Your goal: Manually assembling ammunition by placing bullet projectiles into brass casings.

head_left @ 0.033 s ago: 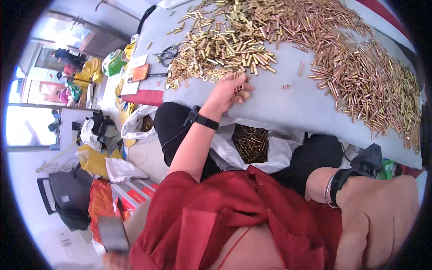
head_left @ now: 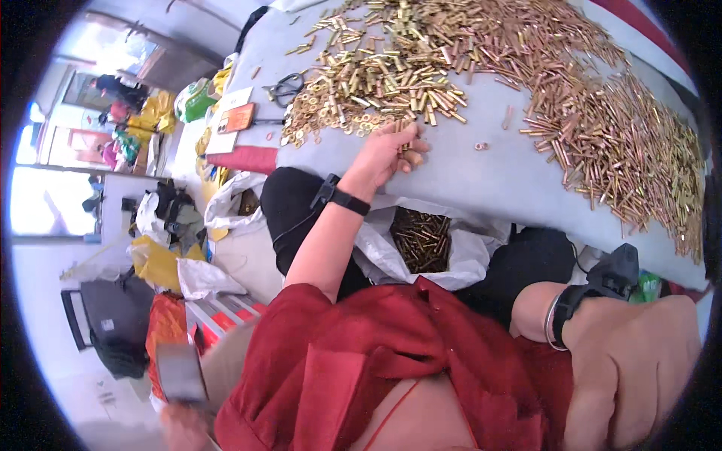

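Grey-covered tabletop (head_left: 466, 177) in a cluttered room, seen from above; clock directions are taken from the left hand. Left hand (head_left: 395, 154): over the near edge of the table, fingers loosely curled, with a few small brass-coloured pieces (head_left: 404, 143) held between thumb and fingers. At 12 o'clock, just beyond the fingertips, lies a heap of brass-coloured tubes (head_left: 376, 83); at 10 o'clock, a spread of flat rings (head_left: 307, 120) adjoins it. Two small rings (head_left: 481, 146) lie apart at 3 o'clock, and farther out in that direction spreads a broad heap of coppery tubes (head_left: 624, 143). Beyond the flat rings, at 10 o'clock, rest black-handled scissors (head_left: 287, 90) and an orange rectangular object (head_left: 237, 118) on white paper. At 5 o'clock, below the table edge, an open white sack (head_left: 480, 257) contains darker tubes (head_left: 421, 240). Right hand (head_left: 632, 364): between 4 and 5 o'clock, close to the lens; its fingertips are out of sight, so its opening and any hold cannot be told.
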{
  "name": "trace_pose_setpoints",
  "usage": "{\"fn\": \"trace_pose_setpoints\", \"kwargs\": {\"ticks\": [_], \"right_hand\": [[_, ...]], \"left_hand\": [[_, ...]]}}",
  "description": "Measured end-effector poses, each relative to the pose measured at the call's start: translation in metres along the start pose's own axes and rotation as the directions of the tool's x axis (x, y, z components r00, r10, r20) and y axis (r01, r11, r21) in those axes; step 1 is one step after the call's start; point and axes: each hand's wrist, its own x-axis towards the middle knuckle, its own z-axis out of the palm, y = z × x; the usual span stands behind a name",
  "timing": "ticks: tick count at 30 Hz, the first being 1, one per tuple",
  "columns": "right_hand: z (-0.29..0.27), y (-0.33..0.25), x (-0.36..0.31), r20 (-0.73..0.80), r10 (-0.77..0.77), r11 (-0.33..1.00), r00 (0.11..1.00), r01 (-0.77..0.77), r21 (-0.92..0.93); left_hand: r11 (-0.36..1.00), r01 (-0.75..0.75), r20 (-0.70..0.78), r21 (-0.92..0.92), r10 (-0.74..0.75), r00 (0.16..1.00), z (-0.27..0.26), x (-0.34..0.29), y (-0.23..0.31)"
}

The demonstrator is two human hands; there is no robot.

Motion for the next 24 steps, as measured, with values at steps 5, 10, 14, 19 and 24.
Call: {"fn": "trace_pose_setpoints", "kwargs": {"ticks": [5,10,14,19,24], "right_hand": [[0.011,-0.019,-0.01,-0.079,0.304,0.944,0.949,-0.289,0.161],[0.028,-0.011,-0.02,-0.299,0.588,0.807,0.752,-0.519,0.282],[0.008,0.008,-0.016,-0.227,0.524,0.828,0.821,-0.429,0.361],[0.005,0.001,-0.011,-0.159,0.659,0.723,0.735,-0.56,0.406],[0.022,-0.005,-0.009,-0.385,0.666,0.745,0.639,-0.575,0.337]], "left_hand": [[0.999,-0.049,0.042,0.002,0.049,0.998,0.003,0.01,-0.008],[0.996,-0.083,-0.071,-0.034,0.08,0.994,0.003,0.008,-0.011],[0.991,-0.136,-0.088,-0.014,0.134,0.987,0.005,0.008,-0.015],[0.989,-0.141,-0.085,-0.049,0.136,0.987,0.006,0.006,-0.016],[0.988,-0.149,-0.075,-0.043,0.145,0.987,0.005,0.007,-0.016]]}}
